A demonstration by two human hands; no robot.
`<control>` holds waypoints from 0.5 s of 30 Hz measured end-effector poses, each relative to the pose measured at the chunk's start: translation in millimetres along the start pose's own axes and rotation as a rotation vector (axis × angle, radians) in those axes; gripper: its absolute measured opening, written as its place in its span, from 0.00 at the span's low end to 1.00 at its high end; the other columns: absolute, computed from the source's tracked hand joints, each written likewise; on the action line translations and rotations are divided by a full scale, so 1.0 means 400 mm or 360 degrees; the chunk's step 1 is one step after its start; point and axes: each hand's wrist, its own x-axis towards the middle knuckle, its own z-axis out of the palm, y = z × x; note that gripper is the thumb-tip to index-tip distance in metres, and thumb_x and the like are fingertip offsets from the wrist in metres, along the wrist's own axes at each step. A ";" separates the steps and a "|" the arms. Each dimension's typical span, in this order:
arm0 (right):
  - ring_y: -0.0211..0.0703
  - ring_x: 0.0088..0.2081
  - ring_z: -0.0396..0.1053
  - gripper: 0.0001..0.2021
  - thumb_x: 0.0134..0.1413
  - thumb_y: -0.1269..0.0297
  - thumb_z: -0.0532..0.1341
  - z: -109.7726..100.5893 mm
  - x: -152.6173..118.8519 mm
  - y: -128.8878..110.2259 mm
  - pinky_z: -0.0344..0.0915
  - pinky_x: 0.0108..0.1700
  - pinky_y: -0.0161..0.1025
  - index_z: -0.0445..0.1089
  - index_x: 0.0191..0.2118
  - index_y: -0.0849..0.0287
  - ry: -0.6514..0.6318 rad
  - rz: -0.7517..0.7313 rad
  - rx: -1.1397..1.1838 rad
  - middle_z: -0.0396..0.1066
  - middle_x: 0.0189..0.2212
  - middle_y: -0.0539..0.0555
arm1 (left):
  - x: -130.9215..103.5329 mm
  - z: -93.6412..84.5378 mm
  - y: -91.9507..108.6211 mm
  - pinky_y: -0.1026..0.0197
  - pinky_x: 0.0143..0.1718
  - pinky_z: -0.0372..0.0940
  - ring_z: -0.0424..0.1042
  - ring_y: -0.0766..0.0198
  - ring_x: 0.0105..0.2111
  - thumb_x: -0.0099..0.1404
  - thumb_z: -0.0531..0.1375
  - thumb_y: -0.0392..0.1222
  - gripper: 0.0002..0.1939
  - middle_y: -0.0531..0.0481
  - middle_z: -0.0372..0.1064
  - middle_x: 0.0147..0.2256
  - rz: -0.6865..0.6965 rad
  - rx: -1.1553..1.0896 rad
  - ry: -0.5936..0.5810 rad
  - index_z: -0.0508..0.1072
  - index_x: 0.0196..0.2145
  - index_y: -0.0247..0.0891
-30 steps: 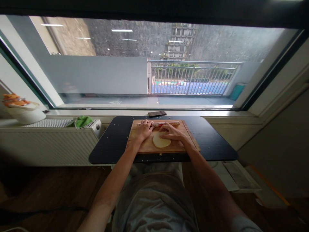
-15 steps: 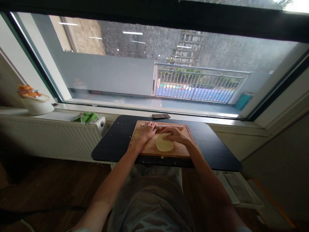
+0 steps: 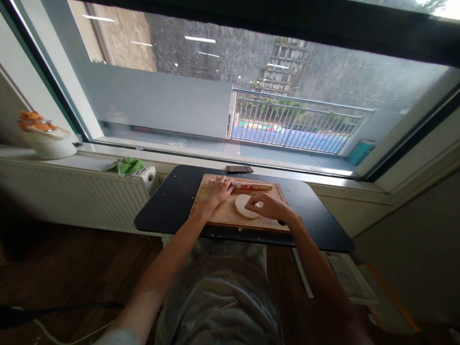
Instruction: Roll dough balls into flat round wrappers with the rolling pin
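A pale round piece of dough (image 3: pixel 242 207) lies on the wooden board (image 3: pixel 226 216). My right hand (image 3: pixel 264 203) is over its right side, thumb and forefinger pinched together at the dough. Across the back of the board runs a rolling pin (image 3: pixel 257 186) with red print. My left hand (image 3: pixel 221 189) rests on the left end of that pin, fingers curled over it.
The board sits on a black table (image 3: pixel 312 215). A flat brown object (image 3: pixel 239 169) lies behind the board by the window. On the left are a radiator (image 3: pixel 79 191), a green cloth (image 3: pixel 130 166) and a white pot (image 3: pixel 53 143) with an orange figure.
My right hand has moved down from the rolling pin and the dough's upper edge to its right side. The dough looks paler and smaller. The left hand stays on the pin.
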 end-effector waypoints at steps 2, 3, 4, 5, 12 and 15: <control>0.49 0.40 0.79 0.15 0.72 0.53 0.63 -0.005 -0.001 0.026 0.73 0.50 0.45 0.84 0.40 0.54 0.0243 0.0057 -0.0045 0.84 0.38 0.55 | 0.000 -0.001 0.001 0.45 0.66 0.63 0.68 0.49 0.62 0.80 0.57 0.50 0.16 0.43 0.72 0.61 -0.0001 0.0000 0.0008 0.75 0.60 0.48; 0.50 0.42 0.79 0.15 0.72 0.52 0.63 -0.009 0.002 0.041 0.73 0.52 0.46 0.85 0.42 0.53 0.0353 0.0099 -0.0108 0.84 0.41 0.56 | 0.000 -0.002 0.001 0.45 0.65 0.63 0.68 0.49 0.62 0.80 0.57 0.50 0.16 0.42 0.72 0.61 -0.0001 0.0003 0.0014 0.75 0.60 0.47; 0.51 0.44 0.79 0.15 0.73 0.52 0.62 -0.012 0.007 0.055 0.73 0.53 0.47 0.85 0.44 0.53 0.0429 0.0151 -0.0188 0.84 0.43 0.57 | 0.000 -0.003 0.002 0.46 0.65 0.63 0.68 0.49 0.62 0.80 0.57 0.50 0.16 0.42 0.72 0.60 0.0000 0.0007 0.0019 0.76 0.59 0.46; 0.51 0.45 0.79 0.15 0.73 0.53 0.62 -0.013 0.013 0.069 0.73 0.54 0.47 0.84 0.46 0.52 0.0472 0.0209 -0.0267 0.84 0.44 0.57 | -0.001 -0.003 0.003 0.46 0.65 0.63 0.68 0.49 0.61 0.80 0.56 0.50 0.16 0.41 0.72 0.60 0.0001 0.0011 0.0021 0.76 0.59 0.46; 0.56 0.60 0.77 0.16 0.71 0.59 0.64 0.056 0.027 0.112 0.70 0.65 0.55 0.81 0.59 0.52 0.0223 0.0156 -0.0253 0.80 0.58 0.60 | -0.002 -0.005 0.001 0.43 0.66 0.62 0.68 0.48 0.62 0.80 0.55 0.51 0.18 0.42 0.71 0.62 0.0000 0.0004 -0.0011 0.74 0.62 0.47; 0.61 0.67 0.70 0.27 0.66 0.59 0.68 0.079 0.024 0.106 0.64 0.71 0.62 0.74 0.69 0.50 0.0138 0.0163 -0.0266 0.73 0.67 0.62 | -0.003 -0.004 0.000 0.42 0.66 0.62 0.68 0.48 0.63 0.80 0.55 0.50 0.18 0.42 0.71 0.62 0.0012 0.0010 -0.0002 0.74 0.62 0.47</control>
